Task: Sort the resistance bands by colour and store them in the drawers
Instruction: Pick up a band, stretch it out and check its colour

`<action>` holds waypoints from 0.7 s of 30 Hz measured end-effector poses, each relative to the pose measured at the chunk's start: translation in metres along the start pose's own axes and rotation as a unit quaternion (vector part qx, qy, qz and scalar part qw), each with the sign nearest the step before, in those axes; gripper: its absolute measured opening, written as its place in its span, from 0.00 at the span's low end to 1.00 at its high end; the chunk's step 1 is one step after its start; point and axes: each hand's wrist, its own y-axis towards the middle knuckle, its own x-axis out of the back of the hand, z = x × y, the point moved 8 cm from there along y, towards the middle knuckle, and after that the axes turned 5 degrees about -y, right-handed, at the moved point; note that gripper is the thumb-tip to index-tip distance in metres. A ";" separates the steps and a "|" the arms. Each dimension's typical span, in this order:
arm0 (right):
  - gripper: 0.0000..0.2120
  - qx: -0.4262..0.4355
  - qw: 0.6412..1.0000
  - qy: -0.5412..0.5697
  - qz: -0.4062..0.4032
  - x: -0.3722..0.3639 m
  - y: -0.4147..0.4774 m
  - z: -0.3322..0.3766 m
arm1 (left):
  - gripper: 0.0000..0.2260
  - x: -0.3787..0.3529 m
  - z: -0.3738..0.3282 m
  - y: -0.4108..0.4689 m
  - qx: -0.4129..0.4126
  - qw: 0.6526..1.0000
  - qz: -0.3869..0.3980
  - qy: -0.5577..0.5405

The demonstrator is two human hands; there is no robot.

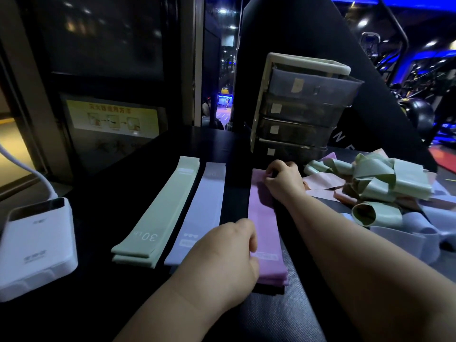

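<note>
Clamping left hand [222, 253]: fingers curled onto the pink band [265, 225] at the end farthest from the drawers [296, 124]; pinched or only pressed down, cannot tell.
Right hand [283, 180]: fingertips pinching the same band's other end, just in front of the drawers' lowest tier.
Hands as a pair: well apart, one at each end, nothing else held.
Pink band: flat on the table [118, 312], straight out from the drawers' front; apparently more than one layer, judging by the stepped edges at the end away from the drawers.
Long axis: pointing at the drawers, end-on to their fronts.
Nearer hand: right, close to the bottom tier; left well back from it.
Coming move, as a judgement: squaring the stack, then lifting it; probably folding first, given the length lying toward the drawers rather than across them.
Top drawer [313, 87]: pulled out past the tiers below; likeliest to take a load; contents hidden.
Lilac band [197, 213]: parallel to the pink one, further left of the drawers.
Green bands [158, 211]: stacked, parallel again, left of the lilac.
Pile [385, 188]: tangled green, pink and lilac, unsorted, right of the drawers' front, beside the right forearm.
Power bank [37, 245]: white, far left of the drawers.
</note>
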 end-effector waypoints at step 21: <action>0.07 0.049 0.996 0.063 -0.027 0.084 -0.019 -0.013 | 0.04 -0.013 -0.015 0.032 0.031 0.999 -0.025 -0.012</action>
